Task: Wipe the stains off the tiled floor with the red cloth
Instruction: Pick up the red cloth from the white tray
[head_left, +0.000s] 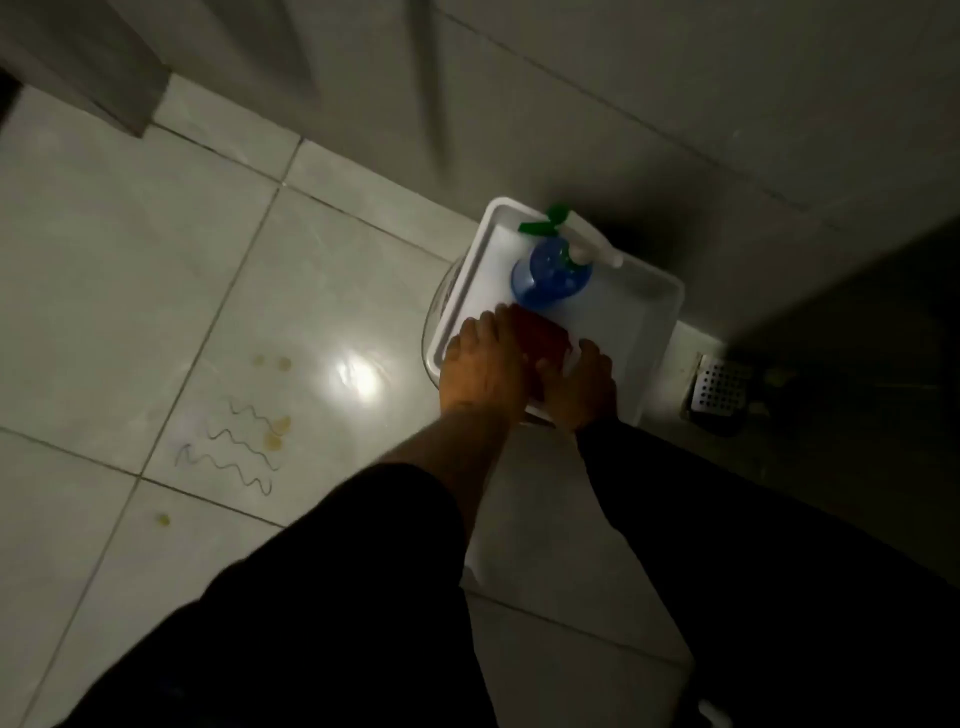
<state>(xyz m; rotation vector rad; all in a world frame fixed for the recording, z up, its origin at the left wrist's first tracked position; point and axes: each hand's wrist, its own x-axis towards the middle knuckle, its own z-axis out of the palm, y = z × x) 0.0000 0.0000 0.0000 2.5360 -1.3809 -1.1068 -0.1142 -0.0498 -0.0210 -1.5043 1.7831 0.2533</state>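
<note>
A folded red cloth (543, 338) lies in a white tray (649, 306) at the middle right. My left hand (483, 364) rests on the cloth's left side with fingers spread over it. My right hand (584, 382) touches its lower right edge. Whether either hand grips the cloth is unclear in the dim, blurred view. On the pale tiled floor (130, 260) to the left are stains: dark wavy scribbles (228, 447) and yellowish spots (278, 426), with another small spot (162, 518) lower left.
A blue spray bottle (550, 275) with a green and white trigger stands in the tray beyond the cloth. A metal floor drain (719, 387) sits right of the tray. Grey walls close the back and right. A door frame corner (104, 78) is at top left.
</note>
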